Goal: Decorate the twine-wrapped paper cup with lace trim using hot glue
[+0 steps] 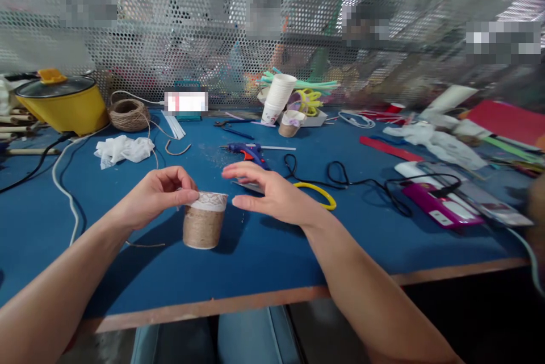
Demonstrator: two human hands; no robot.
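A paper cup [203, 229] wrapped in brown twine is in front of me, with a white lace band [212, 201] around its upper part. At the cup's upper left edge, my left hand [158, 196] pinches the rim and lace between thumb and fingers. My right hand [272, 193] is to the right of the cup, fingers and thumb apart, holding nothing. Behind it lies a blue glue gun [247, 151] with a white glue stick in its back. Yellow-handled scissors [326, 195] are partly hidden by my right hand.
A twine ball [128, 114], crumpled white lace [123, 150] and a yellow pot [72, 105] sit at the left. Stacked paper cups [279, 97] and a finished-looking twine cup [290, 125] stand at the back. A black cord runs right to a purple power strip [443, 205].
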